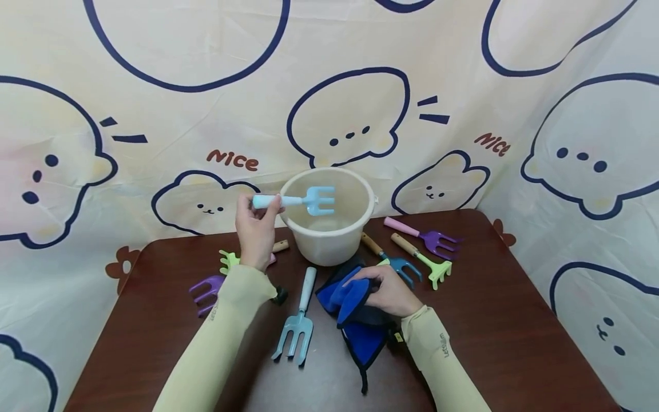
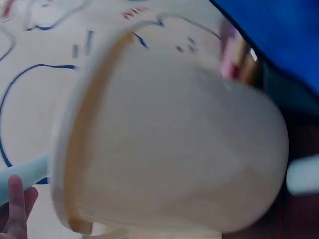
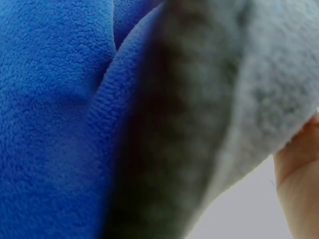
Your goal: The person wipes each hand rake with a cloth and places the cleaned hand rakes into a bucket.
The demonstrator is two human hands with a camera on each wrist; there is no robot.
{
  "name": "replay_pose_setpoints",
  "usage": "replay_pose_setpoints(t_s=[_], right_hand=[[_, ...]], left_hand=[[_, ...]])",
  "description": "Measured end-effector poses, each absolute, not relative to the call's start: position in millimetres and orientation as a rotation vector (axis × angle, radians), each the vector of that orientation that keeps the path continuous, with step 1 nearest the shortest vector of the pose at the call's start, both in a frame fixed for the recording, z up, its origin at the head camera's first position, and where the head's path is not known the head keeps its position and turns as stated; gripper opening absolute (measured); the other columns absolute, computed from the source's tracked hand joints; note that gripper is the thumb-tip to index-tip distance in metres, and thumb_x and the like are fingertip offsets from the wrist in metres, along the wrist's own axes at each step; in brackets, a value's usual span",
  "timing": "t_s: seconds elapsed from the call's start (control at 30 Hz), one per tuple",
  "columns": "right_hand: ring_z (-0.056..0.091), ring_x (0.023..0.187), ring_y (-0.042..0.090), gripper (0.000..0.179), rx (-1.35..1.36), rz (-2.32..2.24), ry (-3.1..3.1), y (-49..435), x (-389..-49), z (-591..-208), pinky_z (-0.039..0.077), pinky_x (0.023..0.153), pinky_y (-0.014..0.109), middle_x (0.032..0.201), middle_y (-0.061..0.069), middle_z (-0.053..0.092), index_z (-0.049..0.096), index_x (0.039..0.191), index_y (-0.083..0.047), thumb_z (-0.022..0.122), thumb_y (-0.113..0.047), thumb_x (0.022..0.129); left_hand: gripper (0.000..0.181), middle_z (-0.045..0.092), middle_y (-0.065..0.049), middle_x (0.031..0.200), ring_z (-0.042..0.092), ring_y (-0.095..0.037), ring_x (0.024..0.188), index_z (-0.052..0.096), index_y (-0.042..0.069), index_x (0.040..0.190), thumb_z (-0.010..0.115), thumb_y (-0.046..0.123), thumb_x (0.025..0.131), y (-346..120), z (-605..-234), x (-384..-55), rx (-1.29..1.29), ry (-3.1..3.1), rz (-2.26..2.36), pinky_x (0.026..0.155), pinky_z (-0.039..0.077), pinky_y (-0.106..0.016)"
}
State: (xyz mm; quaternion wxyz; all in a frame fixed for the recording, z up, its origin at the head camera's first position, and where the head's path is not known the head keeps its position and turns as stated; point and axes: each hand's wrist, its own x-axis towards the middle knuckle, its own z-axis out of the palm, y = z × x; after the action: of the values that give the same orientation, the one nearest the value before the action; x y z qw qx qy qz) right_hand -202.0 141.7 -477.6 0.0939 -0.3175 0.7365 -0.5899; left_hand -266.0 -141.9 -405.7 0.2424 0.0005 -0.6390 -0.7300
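My left hand [image 1: 257, 232] grips the pale handle of a light blue hand fork [image 1: 320, 200], held level over the mouth of a cream bucket [image 1: 329, 243]. Only the fingers [image 2: 16, 204] and part of the handle show in the left wrist view, beside the bucket's wall. My right hand [image 1: 387, 290] pinches a blue cloth [image 1: 355, 303] with dark edging and a grey other side, bunched up in front of the bucket. Fuzzy blue and grey folds of the cloth [image 3: 50, 124] fill most of the right wrist view. Between the forearms lies another light blue fork [image 1: 298, 326], tines toward me.
Right of the bucket lie a purple fork [image 1: 437, 241] with a pink handle, a green rake [image 1: 435, 268] and a dark blue fork [image 1: 403, 266]. A purple fork [image 1: 207, 292] and a green rake [image 1: 229, 261] are partly hidden by my left arm. Patterned fabric [image 1: 206, 126] hangs behind the table.
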Motion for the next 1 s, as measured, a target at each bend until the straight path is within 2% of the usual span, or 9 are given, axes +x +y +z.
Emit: replay_pose_setpoints(t_s=[0.1,0.2,0.3,0.4,0.57,0.83,1.0], right_hand=[[0.072,0.105,0.018,0.023,-0.931,-1.739,2.18,141.1,-201.5,-477.4,0.058,0.093,0.035,0.109,0.008,0.079,0.078,0.113,-0.006,0.079,-0.006,0.09],[0.072,0.105,0.018,0.023,-0.925,-1.724,2.191,140.3,-201.3,-477.0,0.058,0.093,0.035,0.109,0.008,0.079,0.078,0.113,-0.007,0.079,-0.007,0.091],[0.071,0.105,0.017,0.023,-0.915,-1.705,2.209,139.8,-201.7,-476.4,0.057,0.093,0.035,0.109,0.007,0.079,0.078,0.113,-0.008,0.08,-0.007,0.09],[0.071,0.105,0.018,0.024,-0.89,-1.696,2.216,140.1,-201.6,-476.0,0.057,0.094,0.036,0.11,0.006,0.079,0.078,0.113,-0.008,0.08,-0.007,0.09],[0.071,0.106,0.018,0.023,-0.846,-1.68,2.225,140.1,-200.7,-475.7,0.056,0.095,0.037,0.11,0.004,0.079,0.079,0.114,-0.01,0.081,-0.011,0.091],[0.07,0.106,0.018,0.023,-0.836,-1.66,2.229,139.1,-200.6,-476.3,0.055,0.096,0.039,0.11,0.002,0.079,0.079,0.114,-0.012,0.08,-0.015,0.092],[0.07,0.107,0.017,0.022,-0.819,-1.635,2.238,138.7,-201.8,-476.0,0.053,0.098,0.041,0.111,0.002,0.079,0.079,0.114,-0.013,0.08,-0.015,0.092]], left_hand=[[0.038,0.069,-0.007,0.115,0.073,-0.017,0.094,0.051,0.004,0.124,0.072,0.024,0.099,-140.6,-410.6,-274.1,-0.017,-1.852,-1.913,0.095,0.058,-0.031],[0.042,0.068,-0.009,0.116,0.074,-0.021,0.096,0.052,0.008,0.134,0.071,0.025,0.1,-139.3,-413.7,-279.4,-0.04,-2.003,-1.737,0.091,0.061,-0.036],[0.041,0.07,-0.011,0.116,0.076,-0.026,0.096,0.056,0.012,0.137,0.071,0.025,0.1,-136.4,-416.3,-283.3,-0.093,-2.15,-1.474,0.086,0.062,-0.042],[0.037,0.072,-0.015,0.108,0.073,-0.03,0.089,0.061,0.008,0.129,0.073,0.025,0.098,-131.9,-417.9,-286.6,-0.153,-2.22,-1.261,0.081,0.061,-0.043],[0.033,0.063,-0.018,0.103,0.056,-0.033,0.086,0.065,0.006,0.115,0.079,0.027,0.094,-127.3,-420.9,-289.9,-0.117,-2.268,-1.14,0.076,0.048,-0.046],[0.026,0.06,-0.017,0.11,0.051,-0.034,0.109,0.064,0.008,0.106,0.08,0.025,0.093,-129.1,-416.5,-290.9,-0.02,-2.372,-1.166,0.091,0.046,-0.052],[0.024,0.057,-0.017,0.122,0.05,-0.034,0.122,0.06,0.011,0.102,0.077,0.027,0.095,-129.4,-405.3,-292.1,0.028,-2.546,-1.093,0.1,0.049,-0.053]])
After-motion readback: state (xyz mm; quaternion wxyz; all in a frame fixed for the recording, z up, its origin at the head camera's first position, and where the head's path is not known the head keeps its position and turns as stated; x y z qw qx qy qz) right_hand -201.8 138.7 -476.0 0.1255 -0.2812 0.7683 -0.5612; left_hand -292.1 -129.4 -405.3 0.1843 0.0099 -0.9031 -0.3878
